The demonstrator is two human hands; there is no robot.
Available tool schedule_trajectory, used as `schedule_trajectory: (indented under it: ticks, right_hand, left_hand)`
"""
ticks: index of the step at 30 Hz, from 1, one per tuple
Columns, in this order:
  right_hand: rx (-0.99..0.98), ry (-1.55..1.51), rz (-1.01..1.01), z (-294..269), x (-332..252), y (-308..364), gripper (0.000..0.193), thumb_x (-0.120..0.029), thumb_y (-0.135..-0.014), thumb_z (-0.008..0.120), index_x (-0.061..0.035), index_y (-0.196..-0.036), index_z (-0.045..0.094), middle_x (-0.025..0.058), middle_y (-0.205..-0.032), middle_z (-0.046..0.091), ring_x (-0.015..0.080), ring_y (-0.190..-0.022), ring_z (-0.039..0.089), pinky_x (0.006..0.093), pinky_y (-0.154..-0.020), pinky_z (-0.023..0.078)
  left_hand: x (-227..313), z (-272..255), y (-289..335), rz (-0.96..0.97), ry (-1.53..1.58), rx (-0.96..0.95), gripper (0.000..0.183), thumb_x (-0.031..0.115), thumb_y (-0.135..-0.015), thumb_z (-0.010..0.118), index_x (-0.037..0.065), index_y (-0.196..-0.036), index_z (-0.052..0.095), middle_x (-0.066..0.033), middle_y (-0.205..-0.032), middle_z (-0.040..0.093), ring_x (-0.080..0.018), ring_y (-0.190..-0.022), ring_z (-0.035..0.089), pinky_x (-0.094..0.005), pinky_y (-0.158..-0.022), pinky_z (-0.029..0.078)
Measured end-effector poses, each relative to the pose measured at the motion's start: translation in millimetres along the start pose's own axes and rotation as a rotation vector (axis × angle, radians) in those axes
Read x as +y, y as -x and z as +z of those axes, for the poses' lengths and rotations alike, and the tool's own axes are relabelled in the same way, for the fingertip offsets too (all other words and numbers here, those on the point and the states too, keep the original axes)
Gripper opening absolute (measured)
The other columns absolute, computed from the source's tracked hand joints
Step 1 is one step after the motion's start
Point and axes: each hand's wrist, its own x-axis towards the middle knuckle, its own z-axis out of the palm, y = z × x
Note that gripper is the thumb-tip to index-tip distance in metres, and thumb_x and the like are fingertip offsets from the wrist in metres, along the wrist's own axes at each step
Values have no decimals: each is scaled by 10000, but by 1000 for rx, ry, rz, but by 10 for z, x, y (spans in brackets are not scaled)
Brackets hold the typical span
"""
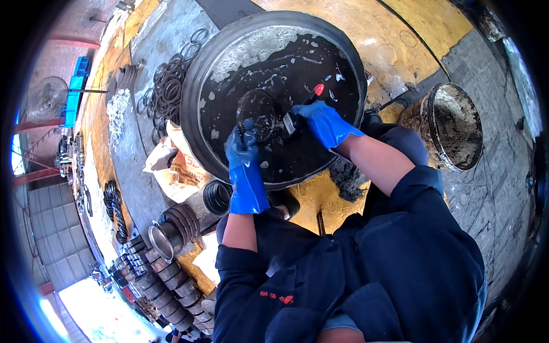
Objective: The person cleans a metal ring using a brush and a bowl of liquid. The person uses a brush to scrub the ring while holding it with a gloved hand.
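A: Head view, the only one. Left hand?

B: Left hand (243, 150), blue glove, fingers closed on the lower edge of a dark ring (240, 106). Ring is over the tub (193, 94), left of its middle.

A: Clear of the liquid?

B: Cannot tell; dark on dark. Liquid (297, 164) is blackish and glossy, with a pale patch along the tub's far-left side. Foam or bare bottom, unclear.

A: Right hand?

B: Right hand (325, 121), also in blue, gripping a brush (289, 123). Red handle tip pokes out beyond the fingers; head sits just beside the ring. Contact uncertain.

A: How far along?

B: My judgement: partway through this one ring, since ring and brush are both up and close together. How much of its surface is finished, I can't read.

A: Other rings?

B: Loose heap (167, 86) on the floor left of the tub, many, overlapping. Tidier black stack (217, 197) by the tub's near rim, beside the left cuff. Nothing marks which are done and which are left, so no tally.

A: Nearby?

B: Pale sack (177, 178) between heap and stack. Right of the tub, a bucket (414, 119), crusted inside.
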Motion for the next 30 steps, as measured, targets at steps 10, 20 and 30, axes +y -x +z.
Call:
schedule_trajectory:
  ticks: [10, 20, 30]
  right_hand:
    - [-115, -217, 400, 12, 264, -405, 464, -480, -903, 660, -59, -1096, 702, 101, -993, 717, 187, -894, 643, 328, -808, 503]
    - [-231, 770, -183, -97, -350, -241, 328, -238, -807, 709, -179, -1128, 684, 77, -1114, 675, 303, -1044, 648, 416, -894, 517]
    - [96, -144, 323, -253, 161, -439, 310, -319, -881, 703, -65, -1059, 707, 91, -937, 735, 174, -889, 692, 328, -823, 543]
  left_hand:
    - [188, 185, -61, -215, 537, -66, 346, 117, -961, 592, -28, -1273, 563, -190, -1242, 630, -300, -1124, 620, -393, -995, 487]
    - [498, 244, -84, 515, -801, -77, 486, 176, -796, 738, 27, -1242, 611, -183, -1216, 647, -345, -1140, 616, -390, -988, 480]
    - [456, 139, -22, -189, -123, -142, 265, 106, -910, 652, 6, -1155, 665, -41, -1012, 699, -118, -922, 623, -255, -853, 489]
